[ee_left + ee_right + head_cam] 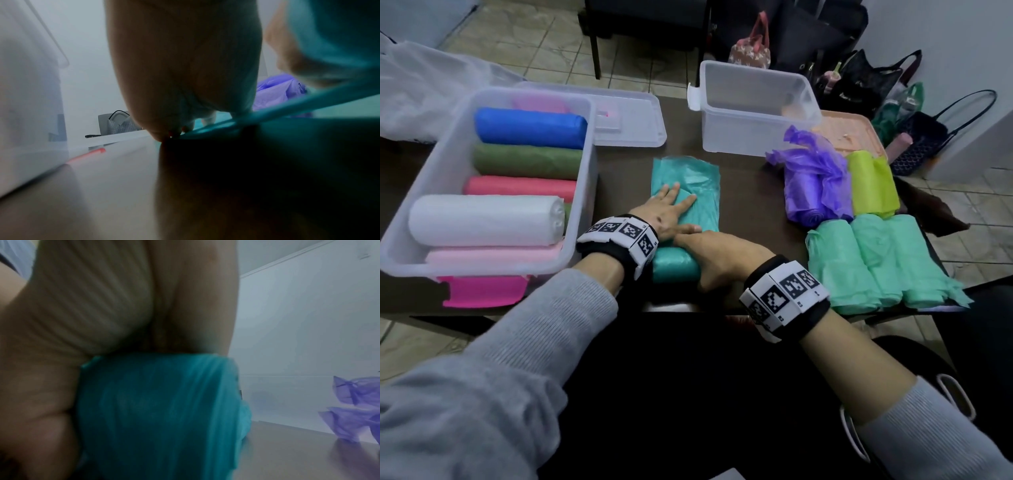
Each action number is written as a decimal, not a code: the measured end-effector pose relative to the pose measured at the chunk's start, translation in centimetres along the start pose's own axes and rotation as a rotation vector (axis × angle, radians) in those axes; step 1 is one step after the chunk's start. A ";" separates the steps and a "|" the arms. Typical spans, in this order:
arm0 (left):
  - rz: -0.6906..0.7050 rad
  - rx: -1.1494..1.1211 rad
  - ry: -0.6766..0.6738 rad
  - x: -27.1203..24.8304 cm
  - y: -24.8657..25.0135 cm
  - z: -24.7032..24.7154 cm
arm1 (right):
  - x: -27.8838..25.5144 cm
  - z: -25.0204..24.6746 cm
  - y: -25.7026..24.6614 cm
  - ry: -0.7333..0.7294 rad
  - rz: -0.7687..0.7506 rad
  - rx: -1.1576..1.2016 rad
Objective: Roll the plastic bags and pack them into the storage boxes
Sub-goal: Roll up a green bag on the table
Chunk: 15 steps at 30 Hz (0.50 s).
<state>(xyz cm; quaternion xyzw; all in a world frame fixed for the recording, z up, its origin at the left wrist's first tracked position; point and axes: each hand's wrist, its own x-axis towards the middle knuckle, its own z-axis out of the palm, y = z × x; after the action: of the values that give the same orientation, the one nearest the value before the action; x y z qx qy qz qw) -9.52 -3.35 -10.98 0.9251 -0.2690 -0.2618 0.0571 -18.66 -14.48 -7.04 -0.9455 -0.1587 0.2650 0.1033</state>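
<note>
Both hands on teal bag (686, 205): left hand (667, 213) flat, fingers straight; right hand (717, 258) curled round rolled end. No legible writing, only wristband marker codes.

Your left hand (667, 212) lies flat, fingers spread, on the teal bag (690, 185); your right hand (719, 255) cups its rolled end.

Teal bag (688, 178) at centre; purple bags (815, 181) and lime rolls (871, 181) at 2 o'clock. Mint rolls (876, 260) at 3 o'clock. Wristbands (619, 236) carry black-and-white square markers.
</note>
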 end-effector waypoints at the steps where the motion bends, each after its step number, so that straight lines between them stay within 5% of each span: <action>1: 0.006 0.011 -0.008 0.0 -0.1 0.0 | -0.1 -0.2 -0.1 0.001 -0.015 0.012; 15: 0.001 0.050 -0.021 -0.2 0.0 0.2 | -0.6 1.2 -0.7 0.017 -0.028 0.010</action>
<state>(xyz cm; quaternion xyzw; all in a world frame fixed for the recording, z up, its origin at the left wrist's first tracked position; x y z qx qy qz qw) -9.75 -3.21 -11.04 0.9233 -0.2766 -0.2645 0.0311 -19.99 -13.95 -7.57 -0.9449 -0.1695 0.2561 0.1133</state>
